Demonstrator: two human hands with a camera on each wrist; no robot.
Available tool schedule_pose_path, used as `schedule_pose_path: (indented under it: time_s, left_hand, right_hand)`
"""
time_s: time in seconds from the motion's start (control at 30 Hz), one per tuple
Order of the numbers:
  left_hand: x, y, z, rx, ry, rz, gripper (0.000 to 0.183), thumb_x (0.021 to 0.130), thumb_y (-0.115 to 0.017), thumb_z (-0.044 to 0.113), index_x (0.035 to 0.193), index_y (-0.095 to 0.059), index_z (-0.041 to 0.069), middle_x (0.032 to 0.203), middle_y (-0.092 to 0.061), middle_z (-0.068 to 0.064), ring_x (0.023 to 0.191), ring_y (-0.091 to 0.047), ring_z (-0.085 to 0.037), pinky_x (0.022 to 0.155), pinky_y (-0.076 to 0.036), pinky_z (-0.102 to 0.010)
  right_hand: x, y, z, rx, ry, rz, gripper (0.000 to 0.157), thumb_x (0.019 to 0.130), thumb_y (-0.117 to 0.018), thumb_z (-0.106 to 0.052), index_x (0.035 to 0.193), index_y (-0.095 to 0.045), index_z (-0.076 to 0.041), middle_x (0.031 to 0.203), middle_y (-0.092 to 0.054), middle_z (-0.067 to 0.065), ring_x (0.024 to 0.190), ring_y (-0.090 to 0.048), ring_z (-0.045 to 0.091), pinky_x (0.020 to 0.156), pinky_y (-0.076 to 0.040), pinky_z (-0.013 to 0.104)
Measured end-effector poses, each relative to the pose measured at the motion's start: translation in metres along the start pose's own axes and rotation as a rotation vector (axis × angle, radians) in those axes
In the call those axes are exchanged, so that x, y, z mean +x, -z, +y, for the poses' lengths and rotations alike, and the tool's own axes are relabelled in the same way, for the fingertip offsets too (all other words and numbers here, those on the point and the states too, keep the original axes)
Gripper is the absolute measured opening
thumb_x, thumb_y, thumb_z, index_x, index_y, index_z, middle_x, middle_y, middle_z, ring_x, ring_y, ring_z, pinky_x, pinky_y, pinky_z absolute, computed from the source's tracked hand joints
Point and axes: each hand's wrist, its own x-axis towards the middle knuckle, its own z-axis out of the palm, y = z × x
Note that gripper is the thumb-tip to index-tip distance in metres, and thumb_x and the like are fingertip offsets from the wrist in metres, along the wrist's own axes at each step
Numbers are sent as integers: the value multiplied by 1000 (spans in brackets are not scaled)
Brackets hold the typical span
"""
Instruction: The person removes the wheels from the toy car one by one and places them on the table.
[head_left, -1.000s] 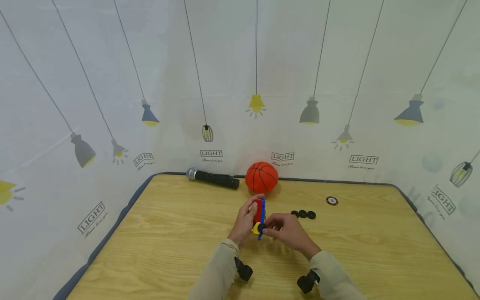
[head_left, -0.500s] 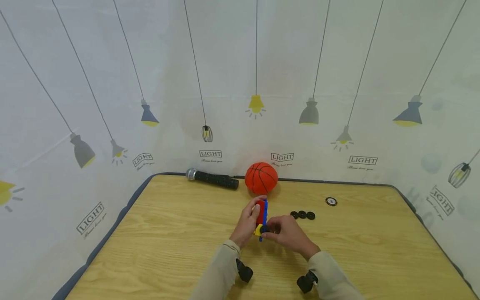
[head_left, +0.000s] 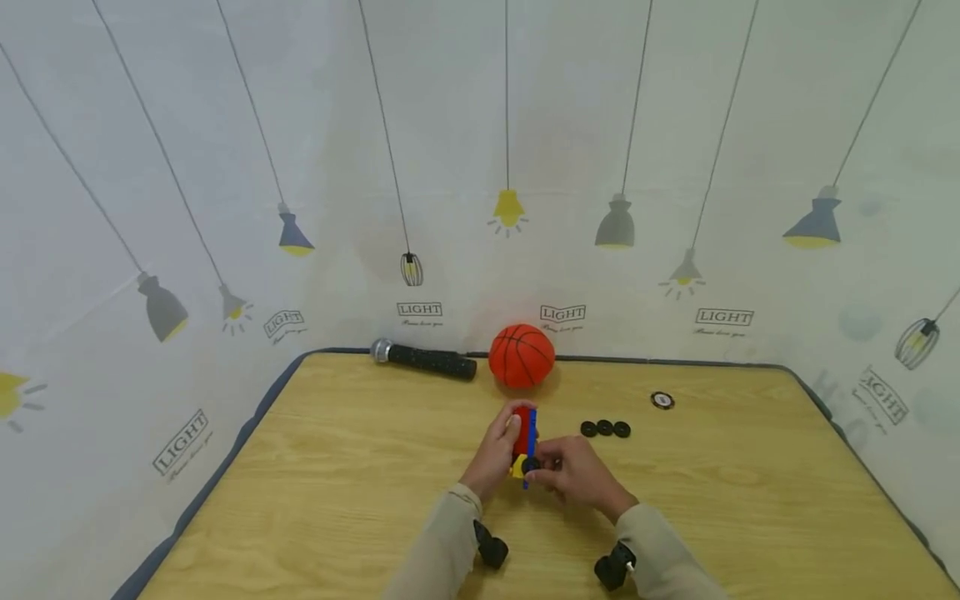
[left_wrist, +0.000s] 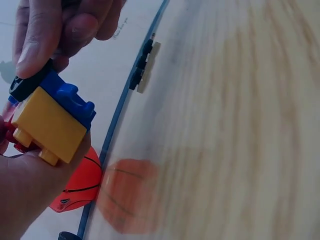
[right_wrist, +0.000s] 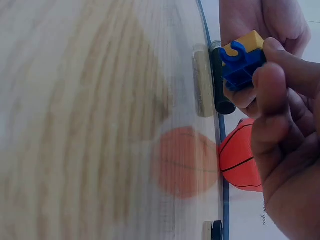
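Note:
My left hand [head_left: 493,457] holds a toy block vehicle by its red block [head_left: 522,429], thumb across the top, above the table. A blue base runs along the vehicle's right side, and a yellow block [left_wrist: 50,125] sits at the near end. With thumb and fingers, my right hand [head_left: 583,475] pinches a black toy wheel [left_wrist: 31,84] against the side of the blue base [left_wrist: 67,97]. The right wrist view shows a blue hook [right_wrist: 234,52] on the end of the base; there the fingers hide the wheel.
Three black wheels [head_left: 604,428] lie in a row right of the hands. A poker chip [head_left: 663,401] is farther back on the wooden table [head_left: 337,483]. Along the back edge rest a red toy basketball [head_left: 522,357] and a black microphone [head_left: 427,359].
Both hands have drifted slightly toward me with the toy vehicle, which now stands a bit straighter. My right fingers stay at the black wheel by its near end.

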Motion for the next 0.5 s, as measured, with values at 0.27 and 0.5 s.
schedule_pose_path:
  time_s: [0.27, 0.5]
  left_hand:
    - [-5, -2, -2, 0, 12, 41, 36, 112, -24, 24, 141, -45, 18, 118, -52, -16, 100, -55, -20, 82, -47, -28]
    - [0, -7, 3, 0, 2, 18, 37, 112, -24, 25, 141, -44, 15, 116, -53, -14, 100, -55, -20, 81, -48, -28]
  right_hand:
    - [1, -3, 3, 25, -14, -30, 11, 90, -75, -20, 86, -70, -10, 59, -60, -3, 43, -56, 6, 43, -48, 21]
    - [-3, 3, 0, 32, -14, -15, 11, 90, -75, -18, 86, -70, -9, 59, -63, 3, 45, -61, 12, 46, -52, 26]
